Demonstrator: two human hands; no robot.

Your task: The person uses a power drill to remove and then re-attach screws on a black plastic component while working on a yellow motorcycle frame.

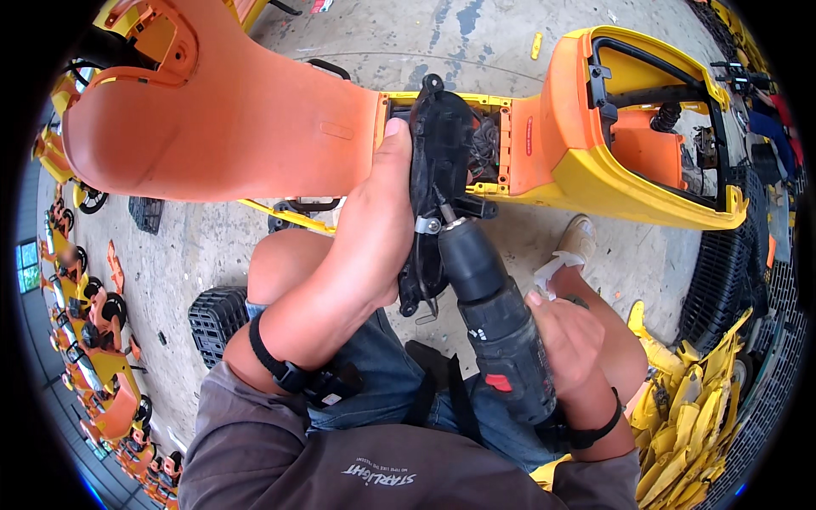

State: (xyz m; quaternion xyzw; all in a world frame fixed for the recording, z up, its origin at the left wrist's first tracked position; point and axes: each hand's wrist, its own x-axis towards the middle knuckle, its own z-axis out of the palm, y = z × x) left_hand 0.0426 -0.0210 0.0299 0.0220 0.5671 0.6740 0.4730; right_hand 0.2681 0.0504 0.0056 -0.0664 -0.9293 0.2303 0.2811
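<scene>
My left hand (382,217) is closed round a long black plastic part (442,136), held upright in front of me with its thumb on the left edge. A small metal bracket (427,225) sits on that part. My right hand (565,336) grips a black cordless drill (506,340) with a red switch. The drill's bit meets the black part near the bracket. Beyond both hands lies an orange and yellow scooter body (527,144), with an open bay behind the black part. Its orange seat-like panel (280,127) stretches to the left.
A black crate (217,319) stands left of my knee. Yellow plastic pieces (693,416) are piled at the lower right, near a black slatted crate (722,255). Several orange scooters (110,374) line the left side. A small yellow piece (536,45) lies on the concrete floor.
</scene>
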